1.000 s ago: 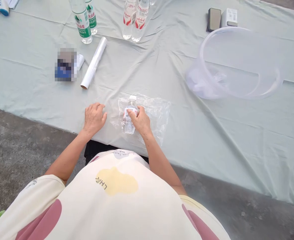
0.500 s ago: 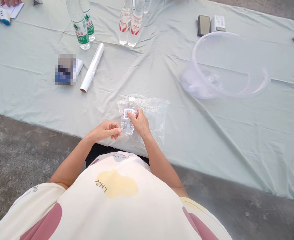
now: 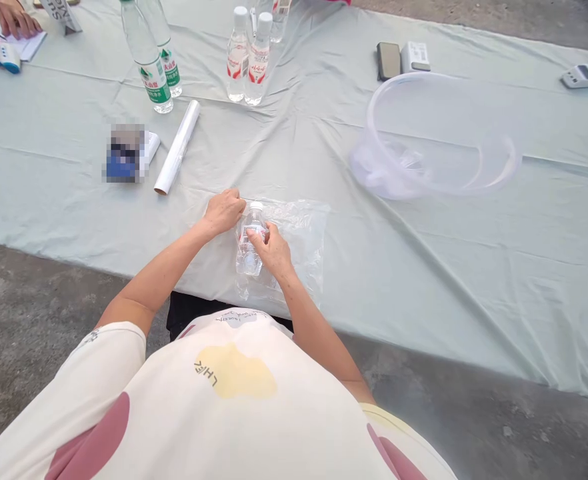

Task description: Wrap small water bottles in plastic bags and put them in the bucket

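Moving up, our left hand (image 3: 224, 211) now curls at the cap of the bottle (image 3: 249, 245), grasp unclear. Our right hand (image 3: 273, 251) keeps gripping it.

Clear basin (image 3: 374, 175), film roll (image 3: 177, 148) and bottles (image 3: 147, 60) sit behind.

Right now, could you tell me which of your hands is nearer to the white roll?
Left. The left hand is a little right of the white roll, not touching it; the right hand is farther off, on the small bottle.
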Demonstrator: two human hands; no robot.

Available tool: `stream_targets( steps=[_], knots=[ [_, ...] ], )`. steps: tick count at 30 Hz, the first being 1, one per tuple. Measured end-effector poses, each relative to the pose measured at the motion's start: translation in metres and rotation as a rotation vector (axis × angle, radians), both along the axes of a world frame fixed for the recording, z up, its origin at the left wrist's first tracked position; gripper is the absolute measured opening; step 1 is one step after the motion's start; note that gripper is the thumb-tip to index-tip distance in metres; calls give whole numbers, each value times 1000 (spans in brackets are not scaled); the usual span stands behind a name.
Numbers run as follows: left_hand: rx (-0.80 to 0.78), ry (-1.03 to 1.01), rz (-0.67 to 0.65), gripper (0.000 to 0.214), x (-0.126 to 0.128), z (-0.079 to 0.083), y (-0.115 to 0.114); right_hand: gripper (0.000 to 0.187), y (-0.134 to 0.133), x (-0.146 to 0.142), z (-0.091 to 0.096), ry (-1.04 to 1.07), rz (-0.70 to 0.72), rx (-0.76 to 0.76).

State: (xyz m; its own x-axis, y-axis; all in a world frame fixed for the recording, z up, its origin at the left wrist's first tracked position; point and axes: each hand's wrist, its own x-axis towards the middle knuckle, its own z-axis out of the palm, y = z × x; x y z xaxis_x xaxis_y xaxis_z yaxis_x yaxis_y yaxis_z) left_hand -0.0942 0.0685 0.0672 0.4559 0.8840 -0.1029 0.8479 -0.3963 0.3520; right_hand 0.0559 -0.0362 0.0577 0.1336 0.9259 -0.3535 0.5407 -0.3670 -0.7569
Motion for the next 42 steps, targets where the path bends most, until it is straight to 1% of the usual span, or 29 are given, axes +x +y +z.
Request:
stream_targets(
  steps=[2, 4, 7, 10, 12, 14, 15, 17, 19, 21, 24, 25, 27, 28, 30, 31, 33, 36, 39, 40, 42],
  knots=[
    [-68, -88, 45, 11, -2, 1, 6, 77, 0, 0, 0, -1, 8, -1],
    [-159, -245, 134, 7, -7, 2, 12, 76, 0, 1, 1, 1, 13, 2],
    [-303, -523, 330, 7, -14, 5, 21, 75, 0, 1, 1, 4, 18, 6],
    [-396, -759, 495, 11, -11, 11, 26, 74, 1, 0, 1, -11, 21, 2],
    [-448, -888, 517, 12, -4, 18, 25, 74, 1, 0, 0, -23, 21, 10],
    [-475, -1014, 492, 8, 3, 26, 23, 72, 0, 1, 0, -10, 23, 28],
    [-456, -1064, 484, 10, 5, 30, 21, 71, -1, 1, -1, 5, 21, 38],
    [-368, -1113, 505, 16, 3, 33, 14, 66, -2, 2, 0, 49, 12, 49],
    [-278, -1072, 558, 18, -5, 31, 0, 62, -4, 4, 1, 94, -4, 47],
    [-268, -963, 596, 16, -16, 24, -22, 60, -4, 5, 1, 132, -18, 37],
    [-414, -769, 587, 16, -29, 9, -67, 60, -4, 7, 0, 182, -27, 24],
    [-458, -732, 579, 18, -31, 5, -83, 61, -4, 8, -2, 196, -27, 24],
    [-492, -733, 528, 26, -30, -1, -111, 63, -5, 9, -3, 218, -28, 33],
    [-472, -739, 531, 29, -28, -3, -122, 65, -6, 9, -3, 229, -31, 42],
    [-365, -704, 530, 34, -23, -3, -137, 66, -9, 10, 0, 251, -36, 61],
    [-299, -669, 523, 35, -20, -2, -142, 63, -11, 11, 2, 256, -35, 71],
    [-187, -587, 471, 38, -14, 2, -148, 53, -11, 14, 9, 234, -24, 108],
    [-102, -494, 370, 39, -7, 4, -149, 40, 3, 24, 14, 184, 22, 158],
    [-16, -423, 294, 38, 0, 2, -150, 42, 33, 41, 11, 232, 89, 151],
    [13, -402, 263, 38, 3, 0, -150, 44, 44, 47, 9, 233, 84, 152],
    [59, -351, 181, 38, 9, -3, -152, 48, 61, 56, 8, 183, -2, 200]
  ],
)
